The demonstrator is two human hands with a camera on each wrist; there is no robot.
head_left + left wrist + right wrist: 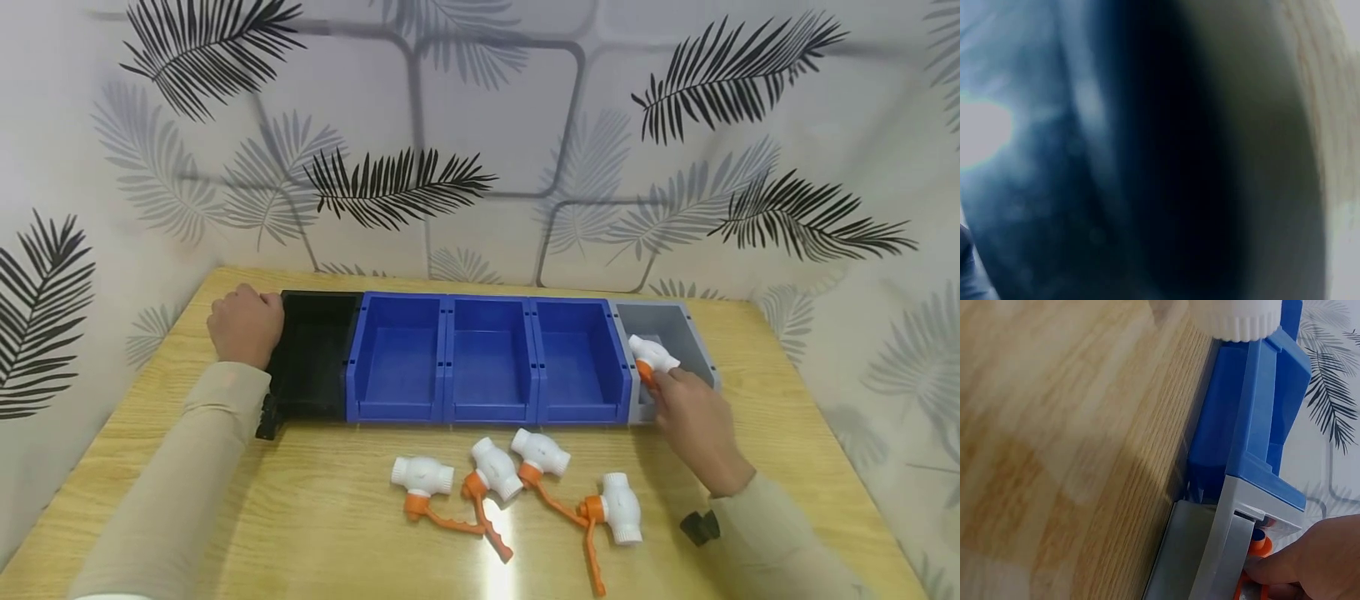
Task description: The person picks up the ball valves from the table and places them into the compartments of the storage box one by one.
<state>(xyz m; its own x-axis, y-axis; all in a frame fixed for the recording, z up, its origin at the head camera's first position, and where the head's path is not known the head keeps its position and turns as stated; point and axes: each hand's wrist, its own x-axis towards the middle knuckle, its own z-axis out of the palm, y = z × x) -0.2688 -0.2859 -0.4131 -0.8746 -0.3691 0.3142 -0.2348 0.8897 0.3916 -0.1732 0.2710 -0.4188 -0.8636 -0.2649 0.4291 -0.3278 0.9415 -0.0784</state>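
My right hand (693, 425) reaches into the grey bin (705, 354) at the right end of the row. It pinches a white plastic ball valve (651, 353) by its orange handle, the white body over the bin. In the right wrist view, the thumb and fingers hold the orange part (1261, 545) behind the bin's front wall. My left hand (246, 325) rests against the left side of the black bin (315, 358), knuckles up; its fingertips are hidden. A blurred dark surface (1166, 150) fills much of the left wrist view.
Three blue bins (397, 412) stand side by side between the black and grey ones. In front on the wooden table (315, 517) lie several more white valves (423, 475) with orange lever handles. A leaf-patterned wall (487, 117) rises behind the row.
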